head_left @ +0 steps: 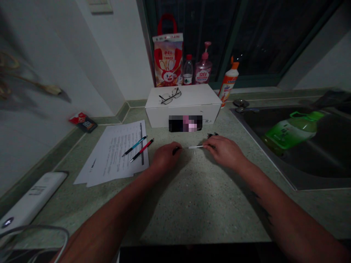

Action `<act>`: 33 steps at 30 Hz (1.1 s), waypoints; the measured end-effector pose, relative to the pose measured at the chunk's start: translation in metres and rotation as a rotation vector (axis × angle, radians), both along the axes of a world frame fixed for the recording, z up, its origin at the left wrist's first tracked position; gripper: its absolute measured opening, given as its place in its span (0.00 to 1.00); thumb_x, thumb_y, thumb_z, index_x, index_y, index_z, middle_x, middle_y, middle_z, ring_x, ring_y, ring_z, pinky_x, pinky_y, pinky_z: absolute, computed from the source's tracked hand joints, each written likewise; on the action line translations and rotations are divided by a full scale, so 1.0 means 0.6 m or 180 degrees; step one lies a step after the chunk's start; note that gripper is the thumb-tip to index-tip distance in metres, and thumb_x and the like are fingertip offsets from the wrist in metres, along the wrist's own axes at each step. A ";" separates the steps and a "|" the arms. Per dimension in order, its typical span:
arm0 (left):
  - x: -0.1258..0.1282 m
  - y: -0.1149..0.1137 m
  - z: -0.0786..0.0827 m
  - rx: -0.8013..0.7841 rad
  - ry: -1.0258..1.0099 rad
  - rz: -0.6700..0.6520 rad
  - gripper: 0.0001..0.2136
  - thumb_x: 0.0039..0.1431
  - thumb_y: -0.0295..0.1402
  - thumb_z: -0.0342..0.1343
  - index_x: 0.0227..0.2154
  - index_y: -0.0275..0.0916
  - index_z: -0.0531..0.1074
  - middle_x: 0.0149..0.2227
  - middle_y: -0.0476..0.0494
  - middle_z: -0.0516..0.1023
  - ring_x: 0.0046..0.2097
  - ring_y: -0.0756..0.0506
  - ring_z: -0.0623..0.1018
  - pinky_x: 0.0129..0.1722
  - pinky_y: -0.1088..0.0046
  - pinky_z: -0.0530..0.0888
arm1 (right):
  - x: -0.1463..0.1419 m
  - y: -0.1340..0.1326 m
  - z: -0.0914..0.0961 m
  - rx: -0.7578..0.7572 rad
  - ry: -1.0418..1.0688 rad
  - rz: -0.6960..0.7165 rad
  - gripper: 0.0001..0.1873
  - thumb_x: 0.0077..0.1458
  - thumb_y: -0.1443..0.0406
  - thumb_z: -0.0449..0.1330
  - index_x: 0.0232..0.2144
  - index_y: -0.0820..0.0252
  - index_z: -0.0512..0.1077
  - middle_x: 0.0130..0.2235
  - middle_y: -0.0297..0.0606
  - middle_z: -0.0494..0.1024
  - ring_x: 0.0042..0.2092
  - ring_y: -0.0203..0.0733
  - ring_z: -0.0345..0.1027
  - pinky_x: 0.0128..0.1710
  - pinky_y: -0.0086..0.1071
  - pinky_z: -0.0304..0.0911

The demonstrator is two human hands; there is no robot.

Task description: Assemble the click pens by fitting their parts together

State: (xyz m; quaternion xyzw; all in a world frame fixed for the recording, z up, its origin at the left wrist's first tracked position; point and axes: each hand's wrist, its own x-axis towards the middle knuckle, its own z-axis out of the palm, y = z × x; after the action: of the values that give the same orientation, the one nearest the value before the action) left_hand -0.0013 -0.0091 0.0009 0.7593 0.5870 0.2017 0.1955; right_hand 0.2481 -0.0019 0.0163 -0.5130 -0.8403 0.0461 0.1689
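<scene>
**Counter layout, hands at centre**

Papers (112,153) lie left on the counter (192,204), two pens (142,150) on them. Box (183,116) stands behind, glasses (170,96) on top, bottles (188,69) behind it. Sink (301,164) lies right, bottle (290,131) in it. Pen barrel (195,147) spans left hand (166,156) to right hand (226,151).

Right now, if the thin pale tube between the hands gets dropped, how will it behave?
It would probably roll: the thin pale tube looks round, and the speckled countertop looks flat around it. It likely feels light for its length. Being so slender, it may snap if bent, though its material is hard to tell.
</scene>
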 end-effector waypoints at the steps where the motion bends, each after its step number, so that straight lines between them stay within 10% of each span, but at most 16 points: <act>1: 0.000 0.000 0.000 -0.0030 0.0078 -0.0054 0.09 0.66 0.34 0.54 0.43 0.44 0.79 0.42 0.42 0.84 0.43 0.39 0.81 0.42 0.64 0.73 | 0.005 0.001 0.000 -0.0024 0.0020 0.0059 0.10 0.63 0.67 0.57 0.37 0.56 0.79 0.39 0.41 0.82 0.42 0.48 0.75 0.41 0.39 0.66; 8: 0.007 -0.007 0.008 -0.0106 0.0227 -0.0391 0.14 0.68 0.37 0.53 0.50 0.43 0.78 0.49 0.39 0.83 0.50 0.36 0.80 0.49 0.60 0.73 | -0.003 -0.002 -0.002 -0.0471 0.0060 0.0477 0.07 0.61 0.66 0.62 0.38 0.57 0.80 0.40 0.42 0.80 0.46 0.49 0.74 0.49 0.41 0.66; 19: 0.018 -0.025 -0.002 -0.0582 -0.1404 -0.0939 0.20 0.67 0.39 0.54 0.59 0.37 0.69 0.27 0.48 0.79 0.31 0.46 0.78 0.35 0.69 0.71 | -0.060 -0.033 -0.005 -0.0225 0.0503 0.0917 0.08 0.65 0.67 0.58 0.45 0.57 0.76 0.45 0.43 0.80 0.48 0.47 0.73 0.47 0.41 0.66; 33: 0.011 -0.003 0.015 -0.0117 -0.2085 0.0248 0.04 0.57 0.32 0.62 0.28 0.39 0.76 0.27 0.49 0.79 0.32 0.47 0.77 0.37 0.70 0.74 | -0.044 -0.020 0.000 -0.0171 0.1015 0.0287 0.10 0.67 0.63 0.56 0.36 0.57 0.76 0.38 0.40 0.80 0.42 0.46 0.73 0.44 0.38 0.64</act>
State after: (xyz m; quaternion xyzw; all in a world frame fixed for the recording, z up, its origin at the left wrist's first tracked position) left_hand 0.0054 -0.0106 0.0099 0.6274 0.5251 0.4318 0.3797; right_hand 0.2219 -0.0136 0.0161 -0.4653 -0.8235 0.1568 0.2842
